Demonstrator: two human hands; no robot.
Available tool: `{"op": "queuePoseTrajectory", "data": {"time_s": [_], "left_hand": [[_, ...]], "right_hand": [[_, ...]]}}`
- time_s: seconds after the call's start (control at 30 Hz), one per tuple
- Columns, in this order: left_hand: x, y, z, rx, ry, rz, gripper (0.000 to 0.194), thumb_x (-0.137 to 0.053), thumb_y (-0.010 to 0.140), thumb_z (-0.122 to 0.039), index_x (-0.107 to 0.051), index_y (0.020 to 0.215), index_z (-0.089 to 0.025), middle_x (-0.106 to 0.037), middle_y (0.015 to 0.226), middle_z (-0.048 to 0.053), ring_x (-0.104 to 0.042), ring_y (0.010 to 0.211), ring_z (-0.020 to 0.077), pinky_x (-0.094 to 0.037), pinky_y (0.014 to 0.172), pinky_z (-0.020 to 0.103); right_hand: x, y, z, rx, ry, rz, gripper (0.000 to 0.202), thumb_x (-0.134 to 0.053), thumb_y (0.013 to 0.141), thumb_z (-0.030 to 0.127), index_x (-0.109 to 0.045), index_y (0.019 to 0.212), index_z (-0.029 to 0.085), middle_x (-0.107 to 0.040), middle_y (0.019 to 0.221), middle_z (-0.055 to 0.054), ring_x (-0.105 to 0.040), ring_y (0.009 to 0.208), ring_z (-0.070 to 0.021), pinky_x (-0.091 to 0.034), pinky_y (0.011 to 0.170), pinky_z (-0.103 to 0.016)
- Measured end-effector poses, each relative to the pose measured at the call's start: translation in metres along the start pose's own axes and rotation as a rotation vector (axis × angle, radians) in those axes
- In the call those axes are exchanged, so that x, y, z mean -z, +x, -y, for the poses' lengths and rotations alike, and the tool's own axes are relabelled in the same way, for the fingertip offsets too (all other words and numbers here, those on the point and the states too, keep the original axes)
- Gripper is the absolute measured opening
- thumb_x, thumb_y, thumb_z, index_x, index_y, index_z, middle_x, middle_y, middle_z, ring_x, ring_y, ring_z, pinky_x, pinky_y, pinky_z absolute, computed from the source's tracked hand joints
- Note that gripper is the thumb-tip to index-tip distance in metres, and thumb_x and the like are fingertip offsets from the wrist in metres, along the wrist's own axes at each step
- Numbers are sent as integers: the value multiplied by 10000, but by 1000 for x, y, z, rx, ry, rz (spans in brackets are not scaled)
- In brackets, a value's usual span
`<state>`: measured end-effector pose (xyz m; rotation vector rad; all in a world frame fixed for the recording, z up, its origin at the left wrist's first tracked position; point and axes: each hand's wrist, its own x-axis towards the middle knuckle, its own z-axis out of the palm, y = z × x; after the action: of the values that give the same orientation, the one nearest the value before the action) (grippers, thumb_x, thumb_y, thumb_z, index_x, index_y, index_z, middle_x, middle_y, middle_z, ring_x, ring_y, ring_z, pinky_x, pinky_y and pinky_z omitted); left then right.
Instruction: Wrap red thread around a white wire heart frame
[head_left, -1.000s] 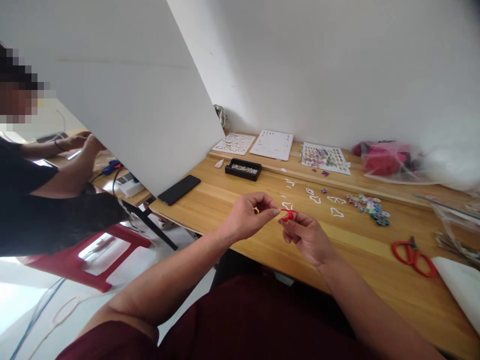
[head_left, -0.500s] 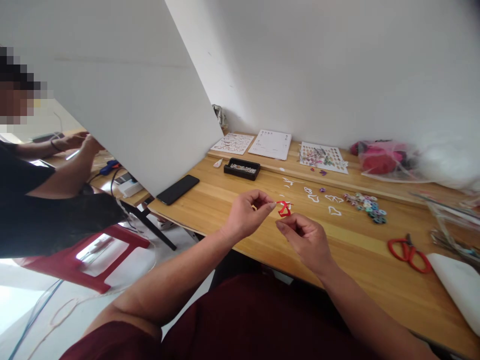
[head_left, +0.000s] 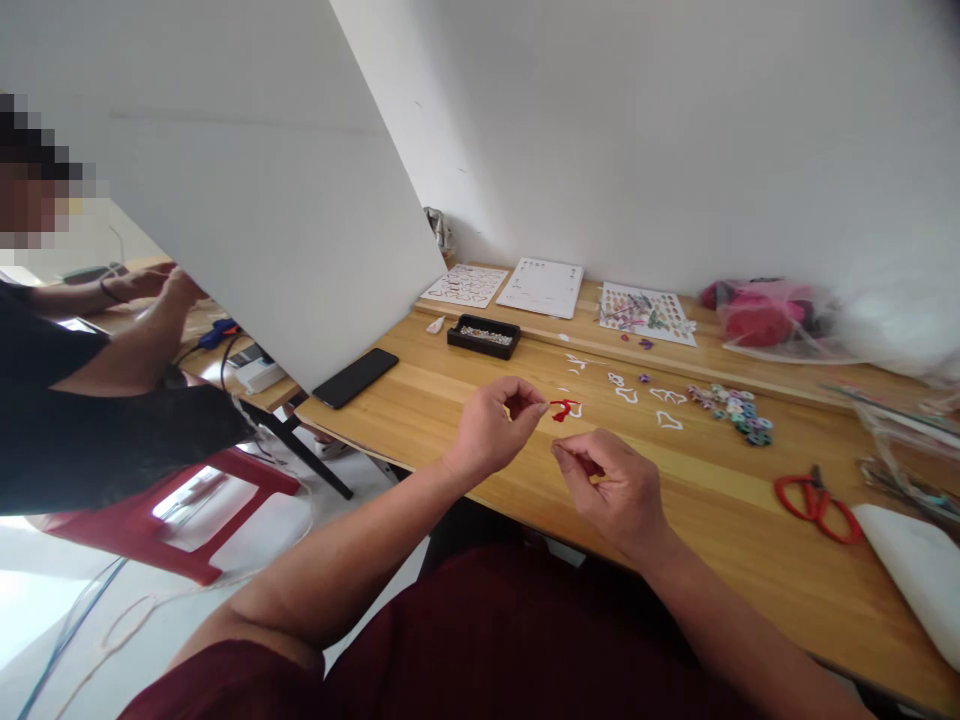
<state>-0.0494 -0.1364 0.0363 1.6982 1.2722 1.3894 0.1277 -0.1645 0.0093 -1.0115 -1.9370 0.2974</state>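
Observation:
My left hand [head_left: 493,428] pinches one end of a small curved red strip [head_left: 561,412] between thumb and fingertips. The strip sticks out to the right, over the wooden table; whether it is ribbon or paper I cannot tell. Just below and to the right, my right hand [head_left: 611,490] has thumb and forefinger pressed together, apart from the red strip. Anything between those fingertips is too small to make out. Behind the strip, white outline shapes [head_left: 670,420] lie on the table, with a pile of colourful small rings [head_left: 739,415] farther right.
Red-handled scissors [head_left: 817,508] lie at the right, beside a white object [head_left: 911,570]. A black phone [head_left: 356,379] and a black tray of small pieces [head_left: 484,337] are at the left. Printed sheets [head_left: 541,288] line the back ledge. Beyond a white partition [head_left: 247,180] sits another person.
The red strip has turned and now shows a narrower, hooked shape instead of a loop. My right fingertips are now apart from it. My left hand has hardly moved.

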Motion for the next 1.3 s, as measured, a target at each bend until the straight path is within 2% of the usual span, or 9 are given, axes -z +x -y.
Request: {"op": "queuePoseTrajectory", "data": {"time_s": [0.13,0.27,0.43,0.6,0.73,0.87,0.97,1.13,1.3], "left_hand": [[6,-1,2,-231,304,64,72,-600,829,-131,-645,786,-166,-642,785,20,-557,700,117,-432,665,237],[10,-5,-8,-315,361,236,145,-547,846,-81,-650,795,-169,-641,821,30,-580,758,129,-439,703,243],[11,-7,-21,-259,183,329,56,-646,832,-137,-665,790,-169,-633,768,6,-564,695,101,-440,668,214],[7,-5,-15,-134,50,176,108,-675,837,-249,-660,781,-158,-638,712,2,-521,610,85,-414,587,208],[3,-4,-7,-105,13,67,102,-666,829,-244,-658,787,-152,-649,723,11,-526,602,85,-413,564,207],[2,-1,-3,-130,76,-26,53,-657,819,-185,-656,780,-150,-638,711,4,-520,604,83,-414,572,202],[4,0,0,-191,180,-28,38,-648,816,-140,-664,784,-155,-636,719,1,-517,623,85,-411,592,201],[5,-1,-3,-208,246,113,91,-634,808,-91,-666,750,-153,-653,741,4,-527,650,90,-404,624,205],[4,-7,-14,-138,152,323,66,-652,807,-120,-687,764,-156,-652,736,-2,-519,641,84,-392,615,204]], "right_hand": [[16,16,8,134,-92,-36,119,-599,875,206,-699,825,245,-638,668,-28,-557,633,-171,-443,633,-315],[30,44,5,101,-78,36,146,-612,886,272,-729,804,246,-632,653,-22,-504,583,-146,-405,593,-306],[26,62,-21,-226,322,231,181,-744,786,387,-732,768,207,-523,543,24,-393,498,-101,-312,491,-270],[3,44,-35,-636,910,231,271,-850,653,397,-673,715,201,-543,598,35,-434,506,-87,-357,481,-243],[-11,24,-23,-785,1136,202,274,-872,625,332,-637,667,197,-420,524,72,-362,481,-72,-381,478,-232],[-12,15,-10,-737,1055,189,256,-830,692,353,-633,675,191,-432,540,63,-358,486,-73,-406,500,-247],[-1,16,-4,-582,790,200,245,-763,772,384,-638,702,185,-484,577,38,-417,517,-90,-377,508,-254],[28,34,2,-301,334,183,204,-672,851,369,-680,773,181,-508,595,18,-368,526,-90,-270,488,-260],[37,62,-14,-270,316,319,224,-711,814,399,-698,754,184,-499,559,23,-377,498,-84,-266,471,-253]]}}
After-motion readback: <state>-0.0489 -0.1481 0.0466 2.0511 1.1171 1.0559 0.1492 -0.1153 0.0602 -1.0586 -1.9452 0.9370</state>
